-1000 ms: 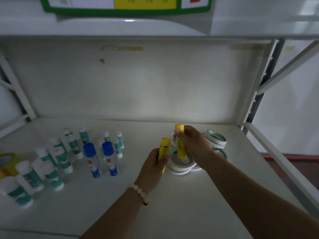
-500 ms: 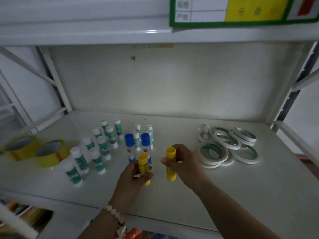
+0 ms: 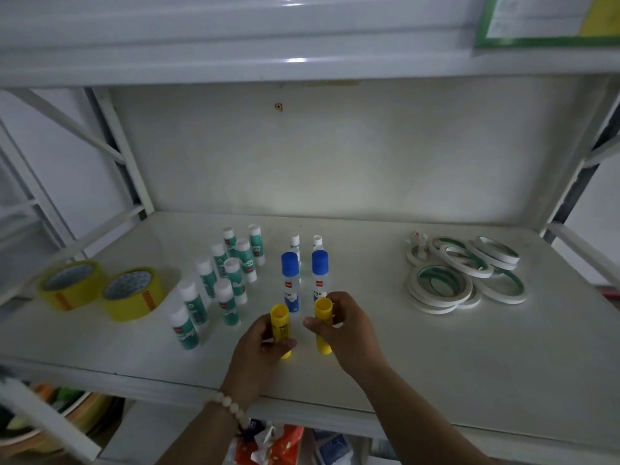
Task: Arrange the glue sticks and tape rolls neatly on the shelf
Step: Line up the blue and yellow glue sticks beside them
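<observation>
We face a white metal shelf (image 3: 436, 374) with a pale back panel (image 3: 335, 156) and slanted side braces (image 3: 63, 120). Light glints off the upper shelf (image 3: 295, 60), where a green-framed sign (image 3: 550, 21) hangs. Below us lies colourful clutter (image 3: 275, 441).

L hand (image 3: 260, 344), pale bead bracelet (image 3: 229, 406) at wrist, fingers wrapped round an upright yellow plastic glue stick (image 3: 280, 325). R hand (image 3: 345, 330) pinches a second yellow glue stick (image 3: 323, 325), also upright. Both forearms reach fwd, hands side by side, apart.
</observation>
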